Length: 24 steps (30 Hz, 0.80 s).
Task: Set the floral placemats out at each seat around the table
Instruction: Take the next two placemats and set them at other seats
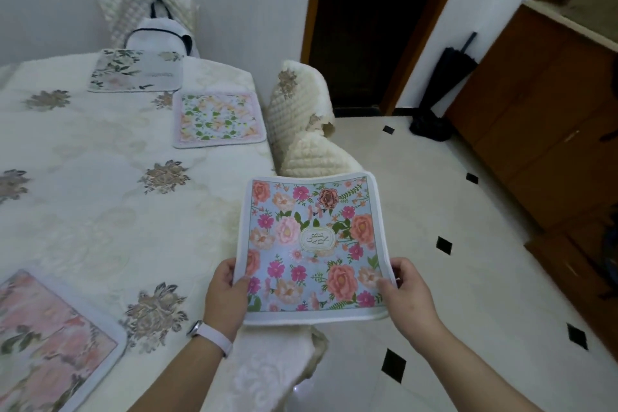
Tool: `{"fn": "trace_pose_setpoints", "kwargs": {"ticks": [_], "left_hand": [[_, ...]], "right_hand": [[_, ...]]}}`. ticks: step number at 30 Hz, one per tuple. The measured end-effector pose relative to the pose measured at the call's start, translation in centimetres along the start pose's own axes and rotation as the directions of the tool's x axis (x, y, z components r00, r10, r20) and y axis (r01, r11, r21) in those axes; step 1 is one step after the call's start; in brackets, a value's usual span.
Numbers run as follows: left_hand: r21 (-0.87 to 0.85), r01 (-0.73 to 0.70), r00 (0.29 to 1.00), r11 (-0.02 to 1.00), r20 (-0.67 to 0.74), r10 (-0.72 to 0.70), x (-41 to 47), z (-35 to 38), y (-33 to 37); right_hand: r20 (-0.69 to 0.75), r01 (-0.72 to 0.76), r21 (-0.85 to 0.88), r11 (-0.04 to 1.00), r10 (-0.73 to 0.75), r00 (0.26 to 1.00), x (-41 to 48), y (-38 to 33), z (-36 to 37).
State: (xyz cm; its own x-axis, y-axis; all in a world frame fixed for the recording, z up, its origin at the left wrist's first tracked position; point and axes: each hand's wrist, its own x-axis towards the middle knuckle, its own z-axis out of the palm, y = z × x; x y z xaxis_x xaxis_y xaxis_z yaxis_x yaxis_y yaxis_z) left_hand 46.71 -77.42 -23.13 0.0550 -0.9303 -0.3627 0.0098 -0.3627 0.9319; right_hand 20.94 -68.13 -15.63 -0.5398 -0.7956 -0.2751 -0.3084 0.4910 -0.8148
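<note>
3 floral placemats lay flat on the table [83,184], which was covered in a cream embroidered cloth:
- a white-and-green mat [133,72] at the far end, in front of a chair with a white bag [157,38] on it
- a pink-bordered mat [217,119] on the right side, beside a quilted chair [301,117]
- a pink mat [50,338] at the near left, cut off by the frame edge

The 4th, a blue floral placemat [312,244], was not yet down. It was held in the air at the table's near-right corner, with most of it past the table edge, over the floor and the chair seat. It was roughly level and its far edge curled up a little.

The left hand [225,294], with a pale watch [209,334] on the wrist, pinched the mat's near-left edge, thumb on top and fingers under. The right hand [411,294] pinched the near-right edge the same way. Neither hand was relaxed; both had a firm hold.

Judged well along: 3 placed, 1 in hand. The likely next spot was the bare stretch of the right side near the corner. The table's left side was out of frame, so I could not tell the seat count or how many mats were left after this 1.
</note>
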Motion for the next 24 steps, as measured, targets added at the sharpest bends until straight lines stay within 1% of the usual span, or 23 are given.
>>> {"fn": "trace_pose_setpoints", "kwargs": {"ticks": [4, 10, 16, 19, 21, 24], "left_hand": [[-0.004, -0.019, 0.996, 1.000, -0.086, 0.019, 2.0, -2.5, 0.5], [0.042, -0.005, 0.977, 0.999, -0.215, 0.014, 3.2, -4.9, 0.9], [0.087, 0.018, 0.928, 0.996, -0.372, 0.015, 4.9, -5.6, 1.3], [0.137, 0.030, 0.913, 0.990, -0.406, 0.028, 5.9, -5.8, 1.6], [0.184, 0.058, 0.902, 0.981, -0.431, 0.028, 6.6, -6.1, 1.6], [0.203, 0.086, 0.895, 0.975, -0.445, 0.014, 7.4, -6.2, 1.8]], "right_hand": [[0.104, 0.050, -0.001, 0.999, -0.050, 0.993, 2.5, -1.7, 3.0], [0.232, 0.095, -0.010, 0.995, -0.090, 0.968, 5.6, -3.6, 6.7], [0.346, 0.145, -0.011, 0.989, -0.133, 0.929, 9.4, -5.1, 9.7], [0.422, 0.133, 0.000, 0.991, -0.121, 0.899, 11.4, -5.5, 10.9], [0.480, 0.130, -0.035, 0.991, -0.098, 0.872, 12.6, -5.5, 11.6], [0.536, 0.142, -0.075, 0.987, -0.080, 0.840, 14.1, -5.3, 12.7]]}}
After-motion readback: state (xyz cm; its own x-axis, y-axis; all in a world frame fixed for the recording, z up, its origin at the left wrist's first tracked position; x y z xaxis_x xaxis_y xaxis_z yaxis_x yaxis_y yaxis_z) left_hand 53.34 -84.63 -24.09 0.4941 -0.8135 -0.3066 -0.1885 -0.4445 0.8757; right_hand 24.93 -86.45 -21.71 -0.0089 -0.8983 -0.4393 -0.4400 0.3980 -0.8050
